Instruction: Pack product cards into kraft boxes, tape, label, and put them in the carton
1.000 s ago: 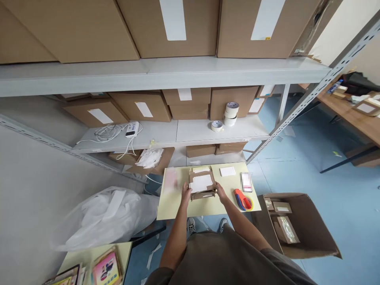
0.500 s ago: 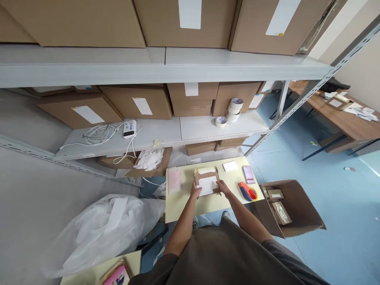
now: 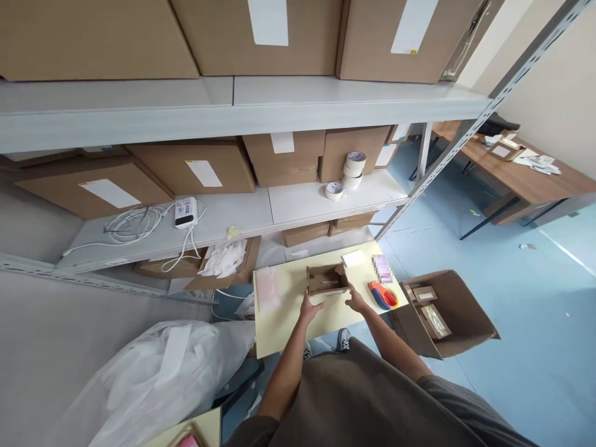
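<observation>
A small cardboard box (image 3: pixel 327 290), its hollow inside showing, is over the pale yellow table (image 3: pixel 288 316). My left hand (image 3: pixel 308 308) grips its near left corner, thumb stretched out to the right. At the near right corner my right hand (image 3: pixel 357 301) holds the other side. Most fingertips are hidden by the box walls. A pale pink sheet (image 3: pixel 267 289) lies left of the box, and a white card (image 3: pixel 354 258) lies behind it to the right. To the right is a red and blue tape dispenser (image 3: pixel 382 294), with a purple-and-white packet (image 3: pixel 382 268) beyond it.
Grey shelving (image 3: pixel 261 118) with large cartons stands in front, tape rolls (image 3: pixel 352 174) on its middle shelf. An open carton (image 3: pixel 459 316) with small boxes stands at right on the blue floor. A large white plastic bag (image 3: pixel 172 372) bulges at left.
The small box has turned over: its white-labelled face showed before, and now its hollow inside does. Both hands have shifted to its near corners. The camera view has swung slightly right.
</observation>
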`<control>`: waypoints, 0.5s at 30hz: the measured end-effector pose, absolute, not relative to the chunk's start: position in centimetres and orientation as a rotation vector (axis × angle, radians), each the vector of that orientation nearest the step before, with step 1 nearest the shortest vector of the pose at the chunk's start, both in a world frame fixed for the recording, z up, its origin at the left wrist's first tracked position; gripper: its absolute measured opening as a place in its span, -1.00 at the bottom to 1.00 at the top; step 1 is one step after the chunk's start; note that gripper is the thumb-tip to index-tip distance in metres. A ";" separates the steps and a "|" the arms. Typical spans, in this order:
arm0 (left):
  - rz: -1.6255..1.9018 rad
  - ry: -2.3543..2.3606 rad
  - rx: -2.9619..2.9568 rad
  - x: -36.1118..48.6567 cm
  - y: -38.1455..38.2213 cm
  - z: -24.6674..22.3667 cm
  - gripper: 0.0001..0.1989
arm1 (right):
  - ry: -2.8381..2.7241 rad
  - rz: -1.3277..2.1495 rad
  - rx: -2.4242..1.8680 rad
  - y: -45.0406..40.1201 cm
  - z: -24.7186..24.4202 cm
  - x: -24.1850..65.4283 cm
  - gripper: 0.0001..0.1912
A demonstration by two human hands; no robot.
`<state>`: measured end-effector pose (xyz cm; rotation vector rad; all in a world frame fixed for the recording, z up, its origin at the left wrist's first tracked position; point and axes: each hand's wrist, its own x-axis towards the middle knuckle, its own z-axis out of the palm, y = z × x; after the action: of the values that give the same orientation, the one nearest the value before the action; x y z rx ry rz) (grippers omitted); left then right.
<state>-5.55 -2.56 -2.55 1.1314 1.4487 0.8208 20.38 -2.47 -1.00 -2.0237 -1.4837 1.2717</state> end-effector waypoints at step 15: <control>0.433 1.593 1.880 -3.3 1.0 5.5 -0.70 | -2.061 1.048 -1.530 5.0 4.3 20.8 -0.52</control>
<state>-3.26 0.97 5.46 1.8801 1.5932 0.4329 20.79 5.04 4.33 -1.5300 -2.0606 1.0480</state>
